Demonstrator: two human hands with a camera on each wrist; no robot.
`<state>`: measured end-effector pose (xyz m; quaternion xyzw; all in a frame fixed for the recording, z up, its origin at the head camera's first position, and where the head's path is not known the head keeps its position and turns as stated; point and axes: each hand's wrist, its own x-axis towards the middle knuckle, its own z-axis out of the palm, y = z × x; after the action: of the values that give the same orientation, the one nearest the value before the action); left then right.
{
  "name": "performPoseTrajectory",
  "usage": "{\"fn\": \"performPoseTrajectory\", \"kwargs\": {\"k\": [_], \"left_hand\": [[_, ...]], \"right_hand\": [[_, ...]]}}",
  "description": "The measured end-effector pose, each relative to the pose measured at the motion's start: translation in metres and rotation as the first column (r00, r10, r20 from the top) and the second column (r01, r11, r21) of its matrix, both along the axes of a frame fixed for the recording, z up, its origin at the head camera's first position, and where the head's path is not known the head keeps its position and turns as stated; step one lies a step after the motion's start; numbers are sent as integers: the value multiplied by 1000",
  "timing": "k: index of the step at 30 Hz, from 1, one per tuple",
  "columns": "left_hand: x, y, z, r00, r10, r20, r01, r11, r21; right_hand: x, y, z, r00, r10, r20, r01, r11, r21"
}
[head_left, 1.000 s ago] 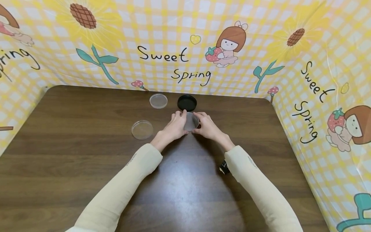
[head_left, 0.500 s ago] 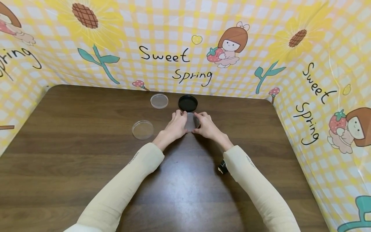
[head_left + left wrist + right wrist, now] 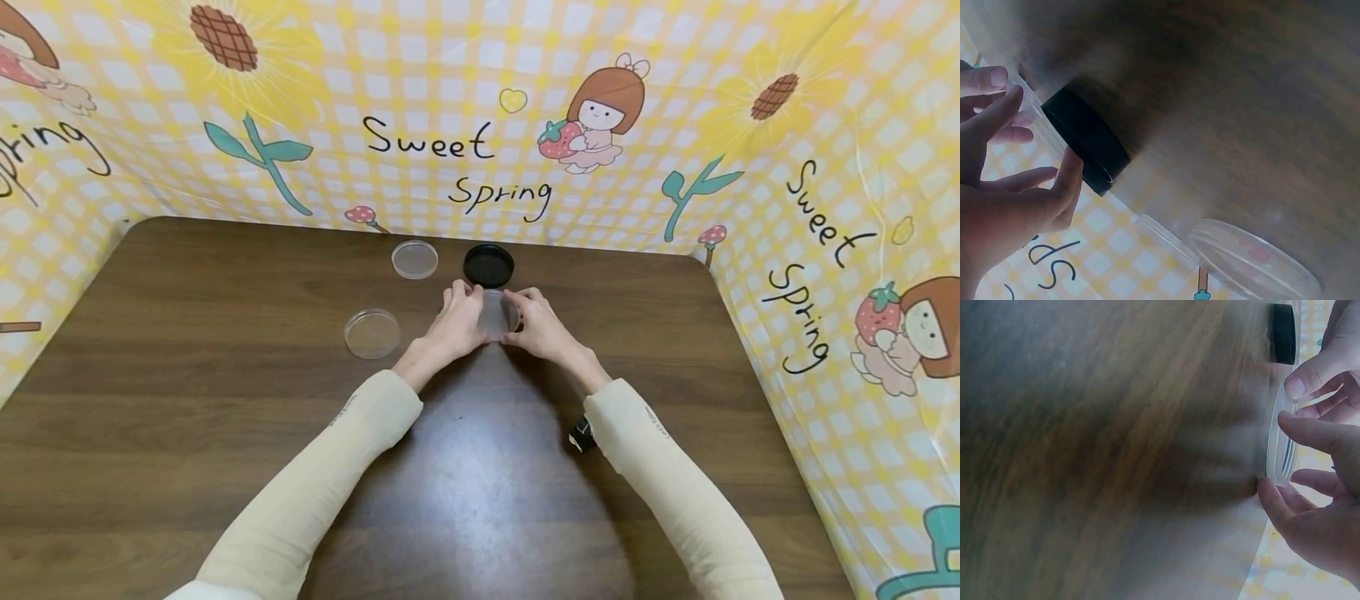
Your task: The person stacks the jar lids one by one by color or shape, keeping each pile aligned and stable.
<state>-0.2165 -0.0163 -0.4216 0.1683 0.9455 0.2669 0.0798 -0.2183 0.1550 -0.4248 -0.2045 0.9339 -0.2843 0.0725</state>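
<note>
A clear round shallow dish, like a petri dish, lies flat between my two hands. My left hand holds its left rim, with the thumb at the near side and fingers at the far side. Opposite, my right hand grips the right rim between thumb and fingers. In the right wrist view the dish's transparent rim shows edge-on, in what look like layers. Just behind it stands a black round shallow dish, whose dark side wall appears close to my fingers in the left wrist view.
Two more clear round dishes lie to the left, one at the back and one nearer. A small black object shows beside my right cuff, partly hidden. A patterned yellow cloth walls the wooden table at the back and sides.
The head view shifts slightly. Both hands stay on the clear dish with hardly any movement, and the other dishes keep their places.
</note>
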Motion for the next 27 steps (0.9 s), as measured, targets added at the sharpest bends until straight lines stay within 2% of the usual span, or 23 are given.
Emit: {"fn": "performPoseTrajectory", "kwargs": {"k": [7, 11, 19, 23, 27], "left_hand": [[1, -4, -2, 999, 31, 11, -31, 997, 71], [6, -8, 1, 999, 30, 16, -32, 992, 122], [23, -17, 9, 1000, 5, -7, -3, 985, 175], [33, -18, 10, 1000, 20, -15, -17, 983, 181], [42, -18, 11, 999, 7, -37, -1, 983, 182]], "right_hand": [[7, 3, 3, 1000, -1, -29, -1, 998, -63], [12, 2, 7, 999, 4, -32, -7, 997, -83], [26, 0, 14, 998, -6, 60, 13, 994, -109], [33, 0, 18, 998, 11, 55, -5, 994, -106], [42, 2, 22, 998, 20, 52, -15, 994, -108]]}}
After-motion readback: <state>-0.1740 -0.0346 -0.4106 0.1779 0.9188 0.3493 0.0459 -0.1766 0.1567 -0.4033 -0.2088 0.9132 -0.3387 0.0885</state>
